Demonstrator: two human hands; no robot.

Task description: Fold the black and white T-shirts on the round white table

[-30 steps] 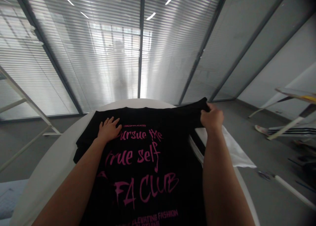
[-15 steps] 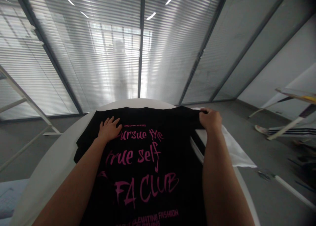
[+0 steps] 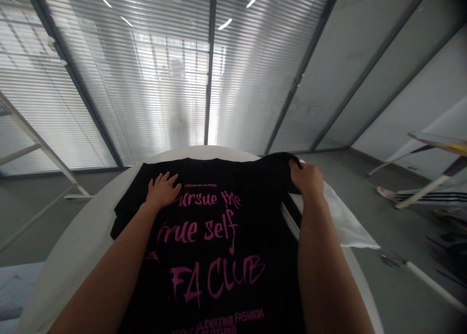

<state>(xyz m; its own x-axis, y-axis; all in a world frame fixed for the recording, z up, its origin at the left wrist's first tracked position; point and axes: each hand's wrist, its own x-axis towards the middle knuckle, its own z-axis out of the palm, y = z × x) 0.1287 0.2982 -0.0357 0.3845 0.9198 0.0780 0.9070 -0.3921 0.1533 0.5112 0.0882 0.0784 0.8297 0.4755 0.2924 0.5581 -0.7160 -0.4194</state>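
A black T-shirt (image 3: 219, 236) with pink lettering lies spread on a round white table (image 3: 73, 246). My left hand (image 3: 162, 190) rests flat on the shirt's upper left part, fingers stretched out. My right hand (image 3: 306, 178) is closed on the shirt's far right corner, pinching the black fabric slightly above the table.
A white garment (image 3: 346, 222) hangs over the table's right edge under the black shirt. Glass walls with blinds stand behind the table. A white metal frame (image 3: 32, 149) is at the left. A rack and striped cloth (image 3: 430, 193) lie on the floor at right.
My right hand has drawn the shirt's far right corner a little to the left and inward. My left hand has stayed in place on the shirt.
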